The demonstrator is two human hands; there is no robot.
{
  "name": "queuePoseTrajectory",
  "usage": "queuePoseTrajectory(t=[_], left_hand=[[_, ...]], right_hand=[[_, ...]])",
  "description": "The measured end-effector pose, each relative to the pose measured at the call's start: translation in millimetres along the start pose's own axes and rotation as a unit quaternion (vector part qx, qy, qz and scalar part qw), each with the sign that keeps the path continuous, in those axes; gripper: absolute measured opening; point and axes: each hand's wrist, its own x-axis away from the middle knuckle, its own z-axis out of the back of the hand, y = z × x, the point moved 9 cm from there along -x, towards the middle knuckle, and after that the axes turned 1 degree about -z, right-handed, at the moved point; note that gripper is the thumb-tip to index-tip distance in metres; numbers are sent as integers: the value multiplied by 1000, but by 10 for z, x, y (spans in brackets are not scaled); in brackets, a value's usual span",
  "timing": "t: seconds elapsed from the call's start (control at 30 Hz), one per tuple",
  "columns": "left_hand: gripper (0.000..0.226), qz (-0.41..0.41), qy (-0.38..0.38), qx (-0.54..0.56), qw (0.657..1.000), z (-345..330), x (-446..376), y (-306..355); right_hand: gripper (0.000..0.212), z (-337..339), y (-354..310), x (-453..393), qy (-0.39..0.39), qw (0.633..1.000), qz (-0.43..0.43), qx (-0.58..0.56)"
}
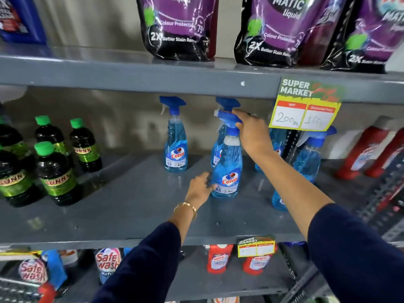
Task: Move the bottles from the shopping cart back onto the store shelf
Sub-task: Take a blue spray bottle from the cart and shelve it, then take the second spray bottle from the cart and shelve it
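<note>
Several spray bottles point(176, 136) already stand on the shelf point(131, 204) behind the one point(227, 162) we steady, right hand point(251, 130) clasping its trigger head, left hand point(200, 186) spread against its base; the cart is out of sight.

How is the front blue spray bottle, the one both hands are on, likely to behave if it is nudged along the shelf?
The spray bottle is tall on a narrow base, so a push near the trigger, where the right hand rests, could tip it. It looks nearly full, so probably fairly heavy. The left hand at its base should steady it; smooth plastic likely slides on the shelf.
</note>
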Motion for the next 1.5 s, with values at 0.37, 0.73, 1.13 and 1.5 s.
queuePoseTrajectory(t=[0.37,0.73,1.13,1.5], left_hand=[[40,25,148,14,989,1211,548,-562],[36,125,332,-47,934,3151,1802,-1386],[17,280,493,-26,823,4438,3649,-2779],[42,384,448,0,807,4828,4148,-3944]], right_hand=[[64,-346,-526,281,76,976,119,169],[56,-1644,-2262,769,35,936,330,120],[31,-3288,-4209,2032,-49,871,487,-47],[34,-4766,-4998,3074,-237,834,488,-103]])
